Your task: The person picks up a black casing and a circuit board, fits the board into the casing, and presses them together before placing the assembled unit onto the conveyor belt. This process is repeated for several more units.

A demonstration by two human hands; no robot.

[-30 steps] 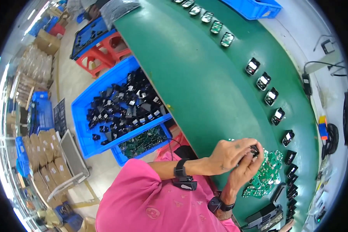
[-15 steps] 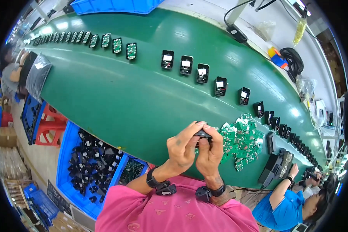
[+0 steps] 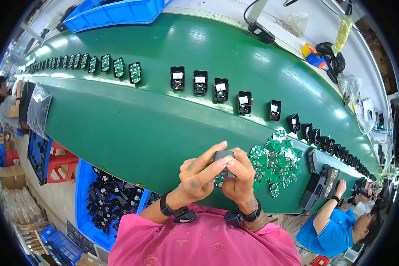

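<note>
A small dark grey plastic housing (image 3: 221,156) is held between both my hands above the near side of the green bench. The thumb and fingers of my left hand (image 3: 196,178) grip one side, its index finger stretched up along it. My right hand (image 3: 240,177) presses on the other side with bent fingers. A bit of green circuit board (image 3: 218,181) shows beneath the left fingers; whether it is fixed to the housing I cannot tell. Right beside my right hand lies a loose pile of green circuit boards (image 3: 277,162).
A row of open black housings (image 3: 221,90) crosses the green bench (image 3: 133,119); those at left hold green boards (image 3: 134,72). A blue bin (image 3: 82,195) of black parts stands at lower left, another blue bin (image 3: 115,15) at the back. A co-worker (image 3: 330,230) sits at right.
The housing has been turned between my hands, so a grey face now shows. My hands are slightly lower. The whole view has shifted a little.
</note>
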